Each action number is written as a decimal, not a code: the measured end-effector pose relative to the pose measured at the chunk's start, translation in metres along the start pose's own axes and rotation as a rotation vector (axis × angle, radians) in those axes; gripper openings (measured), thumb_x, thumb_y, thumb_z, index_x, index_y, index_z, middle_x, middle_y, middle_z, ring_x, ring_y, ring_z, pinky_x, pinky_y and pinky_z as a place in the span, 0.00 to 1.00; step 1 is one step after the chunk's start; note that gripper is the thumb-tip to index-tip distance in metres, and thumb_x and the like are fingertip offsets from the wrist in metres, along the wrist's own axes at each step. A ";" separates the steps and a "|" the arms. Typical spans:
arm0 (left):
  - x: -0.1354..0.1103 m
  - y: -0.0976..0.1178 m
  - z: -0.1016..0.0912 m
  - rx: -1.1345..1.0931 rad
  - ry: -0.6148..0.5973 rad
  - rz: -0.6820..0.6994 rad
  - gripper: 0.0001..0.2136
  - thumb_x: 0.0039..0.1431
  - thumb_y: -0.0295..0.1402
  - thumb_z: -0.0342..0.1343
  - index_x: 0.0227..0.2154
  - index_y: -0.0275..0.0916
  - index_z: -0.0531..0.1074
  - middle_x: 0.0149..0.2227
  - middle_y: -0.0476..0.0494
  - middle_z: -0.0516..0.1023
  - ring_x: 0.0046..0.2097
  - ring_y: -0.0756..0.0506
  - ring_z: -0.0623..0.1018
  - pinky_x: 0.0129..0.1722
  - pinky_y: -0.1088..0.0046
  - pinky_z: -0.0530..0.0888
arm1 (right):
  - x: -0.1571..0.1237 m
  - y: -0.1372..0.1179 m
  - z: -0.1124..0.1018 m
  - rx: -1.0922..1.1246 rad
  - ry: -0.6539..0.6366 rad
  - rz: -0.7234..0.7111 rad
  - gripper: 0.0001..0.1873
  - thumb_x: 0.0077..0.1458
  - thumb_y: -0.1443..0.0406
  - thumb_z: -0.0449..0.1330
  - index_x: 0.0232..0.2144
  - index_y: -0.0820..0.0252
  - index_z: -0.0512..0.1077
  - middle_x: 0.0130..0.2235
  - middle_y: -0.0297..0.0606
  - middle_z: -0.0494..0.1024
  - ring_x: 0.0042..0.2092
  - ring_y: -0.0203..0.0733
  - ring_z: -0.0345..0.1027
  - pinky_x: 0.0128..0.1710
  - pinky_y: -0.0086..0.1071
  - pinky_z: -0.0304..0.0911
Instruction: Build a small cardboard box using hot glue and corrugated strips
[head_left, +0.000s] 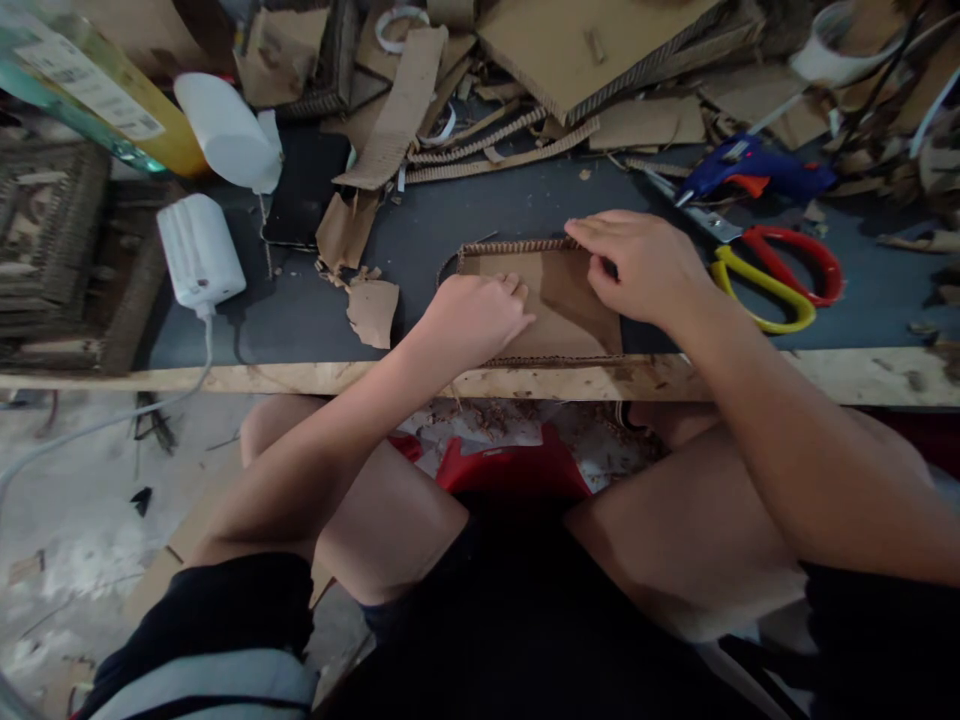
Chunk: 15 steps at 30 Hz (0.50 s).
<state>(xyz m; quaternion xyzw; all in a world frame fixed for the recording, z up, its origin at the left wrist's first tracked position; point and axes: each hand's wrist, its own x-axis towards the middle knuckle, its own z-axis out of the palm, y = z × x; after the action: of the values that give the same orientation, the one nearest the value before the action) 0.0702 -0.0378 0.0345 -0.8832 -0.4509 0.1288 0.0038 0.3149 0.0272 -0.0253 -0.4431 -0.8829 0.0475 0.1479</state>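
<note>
A flat piece of cardboard [559, 325] lies at the table's front edge, with a ridged corrugated cardboard strip [514, 246] standing along its far edge. My left hand [484, 315] rests on the left part of the cardboard piece, fingers curled and holding it down. At the far right corner, the closed fingers of my right hand [641, 262] pinch the end of the strip; the fingertips partly cover it. Just right of that hand lie scissors [780, 270] with one red and one yellow handle. A blue glue gun [757, 170] sits behind them.
Cardboard offcuts [405, 110] and larger sheets [592, 50] crowd the back. To the left are a white charger [199, 252] with a cable, a black phone [307, 190], a white cup-shaped object [225, 130], a bottle [97, 90] and a layered cardboard structure [49, 240].
</note>
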 end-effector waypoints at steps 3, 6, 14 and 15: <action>0.000 0.000 0.001 0.008 0.014 0.005 0.18 0.82 0.33 0.48 0.61 0.31 0.80 0.61 0.30 0.84 0.54 0.35 0.87 0.45 0.60 0.81 | 0.003 0.000 0.003 0.028 0.053 0.035 0.27 0.73 0.63 0.53 0.68 0.51 0.78 0.63 0.40 0.83 0.67 0.60 0.75 0.68 0.59 0.71; 0.000 0.000 0.002 -0.006 0.029 0.004 0.18 0.82 0.33 0.50 0.61 0.31 0.80 0.61 0.30 0.85 0.54 0.34 0.87 0.45 0.59 0.81 | 0.007 -0.003 0.005 0.065 0.096 0.091 0.20 0.74 0.59 0.55 0.59 0.43 0.83 0.57 0.37 0.86 0.63 0.60 0.76 0.66 0.60 0.73; 0.000 0.002 -0.001 -0.019 -0.013 -0.013 0.18 0.83 0.33 0.49 0.63 0.31 0.79 0.64 0.28 0.83 0.58 0.34 0.86 0.49 0.60 0.81 | 0.012 -0.004 0.008 0.103 0.127 0.149 0.17 0.73 0.59 0.55 0.53 0.42 0.83 0.53 0.39 0.87 0.61 0.61 0.75 0.62 0.58 0.72; -0.001 0.002 -0.002 -0.018 -0.015 -0.015 0.19 0.83 0.33 0.49 0.63 0.31 0.79 0.64 0.28 0.83 0.58 0.34 0.86 0.49 0.60 0.81 | 0.012 -0.004 0.008 0.106 0.117 0.150 0.18 0.73 0.59 0.54 0.53 0.41 0.83 0.53 0.39 0.86 0.61 0.61 0.75 0.62 0.58 0.72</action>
<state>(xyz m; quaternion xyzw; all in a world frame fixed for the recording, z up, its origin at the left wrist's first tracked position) 0.0717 -0.0391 0.0363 -0.8789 -0.4586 0.1313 -0.0067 0.3023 0.0348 -0.0298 -0.5015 -0.8334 0.0790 0.2185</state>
